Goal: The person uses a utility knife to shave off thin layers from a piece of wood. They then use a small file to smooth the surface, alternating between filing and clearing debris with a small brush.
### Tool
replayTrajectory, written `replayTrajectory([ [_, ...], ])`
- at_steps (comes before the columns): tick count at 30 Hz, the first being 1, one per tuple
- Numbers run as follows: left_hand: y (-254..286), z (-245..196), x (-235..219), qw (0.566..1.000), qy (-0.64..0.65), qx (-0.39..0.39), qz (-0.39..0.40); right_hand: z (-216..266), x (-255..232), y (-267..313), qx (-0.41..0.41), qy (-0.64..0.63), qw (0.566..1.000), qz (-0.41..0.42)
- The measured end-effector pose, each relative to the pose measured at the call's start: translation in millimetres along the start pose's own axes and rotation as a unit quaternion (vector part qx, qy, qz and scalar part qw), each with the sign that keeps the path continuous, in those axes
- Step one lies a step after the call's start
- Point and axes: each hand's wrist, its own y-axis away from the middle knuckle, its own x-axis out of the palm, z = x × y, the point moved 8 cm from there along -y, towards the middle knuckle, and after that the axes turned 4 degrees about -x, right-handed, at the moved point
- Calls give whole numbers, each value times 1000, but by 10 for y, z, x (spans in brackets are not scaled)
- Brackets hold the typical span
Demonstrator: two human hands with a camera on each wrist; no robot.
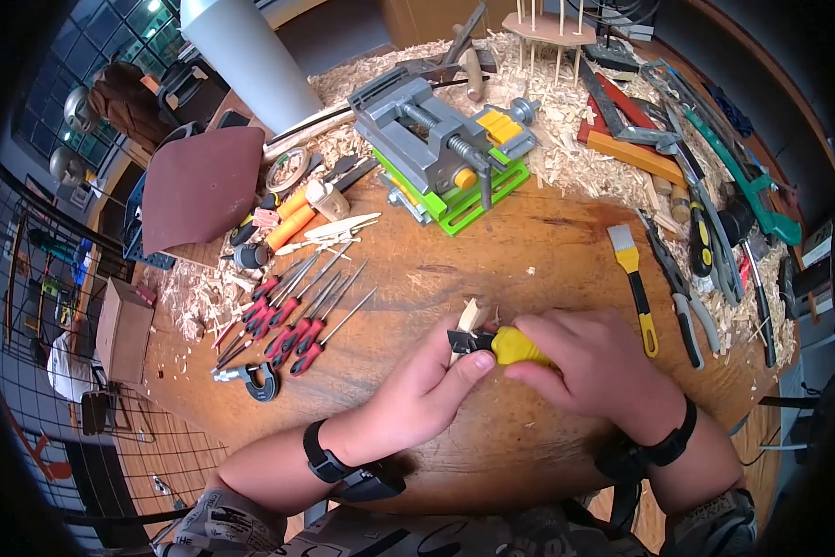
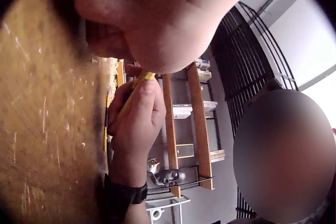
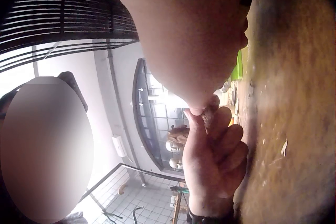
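Note:
In the head view, my left hand (image 1: 417, 385) grips a small pale piece of wood (image 1: 472, 311) close over the near part of the wooden table (image 1: 520, 436). My right hand (image 1: 585, 357) holds a yellow-handled knife (image 1: 520, 347), its dark blade lying across the wood. The left thumb rests at the blade's back near the handle. In the left wrist view, the right hand (image 2: 139, 113) curls round the yellow handle. The left hand (image 3: 215, 155) shows curled fingers in the right wrist view, where the knife is hidden behind the right hand.
A green and grey vise (image 1: 427, 139) stands toward the back. Several red-and-black-handled tools (image 1: 292, 339) lie at left beside a micrometer (image 1: 260, 382). A yellow-handled scraper (image 1: 635, 283) and pliers (image 1: 685, 316) lie at right. Wood shavings (image 1: 557, 153) cover the back.

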Motion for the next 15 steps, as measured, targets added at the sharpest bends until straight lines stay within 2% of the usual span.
replayTrajectory([
  [1, 4, -6, -16, 999, -48, 11, -9, 10, -23, 5, 1, 12, 1000, -18],
  [5, -8, -80, -25, 999, -29, 18, -35, 70, -86, -22, -4, 30, 999, -38],
  [7, -33, -23, -31, 999, 8, -27, -34, 77, -101, -10, 9, 59, 997, -44],
  [10, -53, 48, -51, 997, 52, -54, -33, 86, -95, -12, 23, 76, 996, -31],
  [13, -72, -82, -81, 999, 3, -21, -46, 122, -112, -9, 18, 97, 993, -58],
  [15, -72, -75, -91, 998, 6, -40, -39, 135, -99, -2, 21, 101, 993, -58],
])
